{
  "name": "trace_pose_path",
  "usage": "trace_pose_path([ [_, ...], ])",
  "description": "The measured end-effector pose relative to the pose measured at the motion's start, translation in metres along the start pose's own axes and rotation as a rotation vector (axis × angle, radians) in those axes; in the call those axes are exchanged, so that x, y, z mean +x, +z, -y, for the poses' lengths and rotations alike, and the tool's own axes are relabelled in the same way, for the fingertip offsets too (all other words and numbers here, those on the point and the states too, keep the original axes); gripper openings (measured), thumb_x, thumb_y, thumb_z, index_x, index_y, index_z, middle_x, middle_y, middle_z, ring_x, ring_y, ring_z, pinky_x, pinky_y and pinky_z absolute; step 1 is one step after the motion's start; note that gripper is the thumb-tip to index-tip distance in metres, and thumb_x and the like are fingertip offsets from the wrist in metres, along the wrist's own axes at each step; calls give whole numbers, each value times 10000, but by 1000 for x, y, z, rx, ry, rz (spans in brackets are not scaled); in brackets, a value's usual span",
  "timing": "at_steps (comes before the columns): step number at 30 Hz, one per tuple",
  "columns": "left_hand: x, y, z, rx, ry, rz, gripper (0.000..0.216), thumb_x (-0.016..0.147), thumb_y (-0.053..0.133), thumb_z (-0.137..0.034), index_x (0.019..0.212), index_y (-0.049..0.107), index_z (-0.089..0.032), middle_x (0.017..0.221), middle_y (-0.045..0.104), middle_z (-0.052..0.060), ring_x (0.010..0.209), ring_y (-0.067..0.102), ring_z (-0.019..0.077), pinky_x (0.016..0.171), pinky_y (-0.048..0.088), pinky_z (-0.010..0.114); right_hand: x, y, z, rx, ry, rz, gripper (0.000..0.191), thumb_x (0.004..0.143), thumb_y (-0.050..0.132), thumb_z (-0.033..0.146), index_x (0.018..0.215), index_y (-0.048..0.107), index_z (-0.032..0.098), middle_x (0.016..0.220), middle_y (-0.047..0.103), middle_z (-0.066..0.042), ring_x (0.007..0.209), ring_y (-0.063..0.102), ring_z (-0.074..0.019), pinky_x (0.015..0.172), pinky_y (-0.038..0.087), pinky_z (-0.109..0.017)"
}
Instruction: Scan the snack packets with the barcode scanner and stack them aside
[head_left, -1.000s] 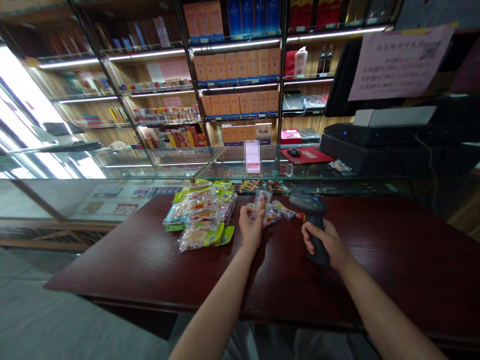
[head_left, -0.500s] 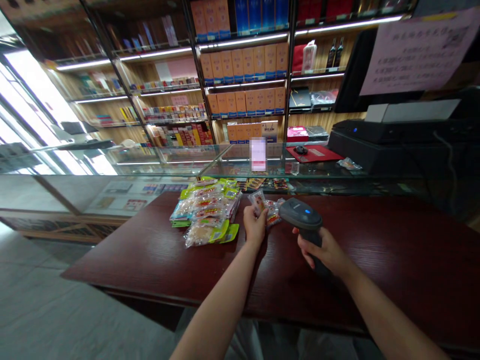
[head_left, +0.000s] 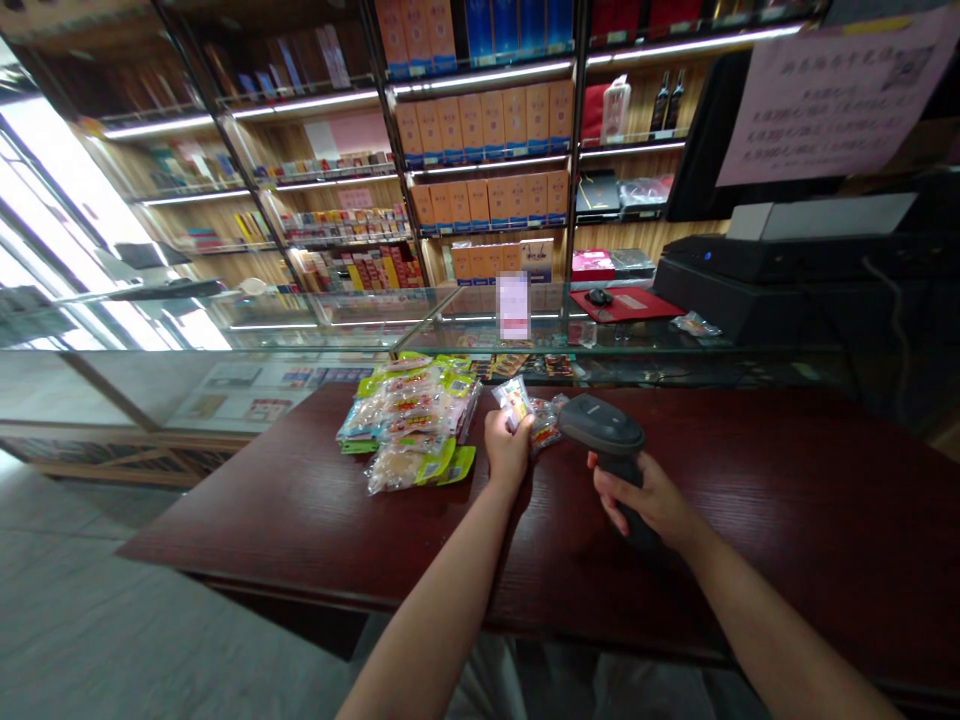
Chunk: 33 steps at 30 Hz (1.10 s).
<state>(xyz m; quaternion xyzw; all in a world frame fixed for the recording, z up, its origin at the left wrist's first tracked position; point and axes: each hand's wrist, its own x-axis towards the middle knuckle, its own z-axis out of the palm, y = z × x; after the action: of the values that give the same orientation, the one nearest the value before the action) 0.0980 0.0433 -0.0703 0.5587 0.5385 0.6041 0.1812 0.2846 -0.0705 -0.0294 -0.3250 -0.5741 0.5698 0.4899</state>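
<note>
My left hand (head_left: pixel 508 447) pinches a small clear snack packet (head_left: pixel 514 402) with a printed face, held a little above the dark wooden table (head_left: pixel 300 530). Just behind that hand, more small packets (head_left: pixel 545 420) lie on the table. My right hand (head_left: pixel 649 492) is wrapped round the handle of a dark grey barcode scanner (head_left: pixel 602 424), whose head points left toward the packets. Left of my left hand spreads a pile of larger clear-and-green snack packets (head_left: pixel 412 405), overlapping one another.
A glass display counter (head_left: pixel 630 350) runs behind the table. On it are a mouse (head_left: pixel 598 297) on a red mat (head_left: pixel 634 306), and a black cash-register machine (head_left: pixel 795 290) at the right. Shelves of orange boxes (head_left: pixel 487 125) line the back wall.
The packet in my left hand has turned, so its printed, lighter face now shows. The blue light on the scanner has gone out. My right hand has barely moved.
</note>
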Motion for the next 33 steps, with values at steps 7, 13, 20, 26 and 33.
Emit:
trace_pose_path([
  [7, 0, -1, -4, 19, -15, 5, 154, 719, 682, -263, 677, 572, -164, 748, 490, -11, 691, 474, 127, 644, 382, 257, 0, 1, 1, 18, 25, -6, 298, 812, 700, 408, 951, 538, 200, 561, 529, 82, 327, 472, -77, 347, 344, -198],
  [13, 0, 0, -3, 20, -13, -12, 172, 806, 597, -314, 726, 608, -162, 771, 529, 13, 724, 511, 144, 685, 414, 279, 0, 2, 1, -4, -3, -10, 294, 834, 678, 404, 979, 534, 192, 564, 529, 83, 328, 468, -64, 345, 341, -180],
  [20, 4, 0, 0, -150, 4, -18, 154, 795, 591, -267, 902, 624, -161, 865, 620, 43, 819, 586, 178, 765, 468, 305, -1, 3, 2, -30, 1, -35, 336, 825, 681, 414, 1022, 543, 180, 576, 524, 75, 336, 463, -78, 355, 346, -207],
  [26, 3, 4, 5, -330, 75, 9, 447, 768, 632, -271, 1193, 514, -199, 1097, 616, 67, 1002, 598, 192, 907, 461, 332, -2, 4, 4, -20, -16, -22, 363, 823, 684, 407, 1064, 535, 182, 598, 512, 76, 337, 457, -73, 359, 344, -210],
  [33, 3, 4, 5, -295, 14, 2, 474, 740, 637, -232, 1193, 495, -210, 1028, 605, 51, 918, 603, 183, 845, 483, 323, -2, 3, 3, -16, 15, -49, 337, 814, 687, 430, 1002, 538, 193, 559, 537, 76, 326, 466, -82, 350, 341, -208],
])
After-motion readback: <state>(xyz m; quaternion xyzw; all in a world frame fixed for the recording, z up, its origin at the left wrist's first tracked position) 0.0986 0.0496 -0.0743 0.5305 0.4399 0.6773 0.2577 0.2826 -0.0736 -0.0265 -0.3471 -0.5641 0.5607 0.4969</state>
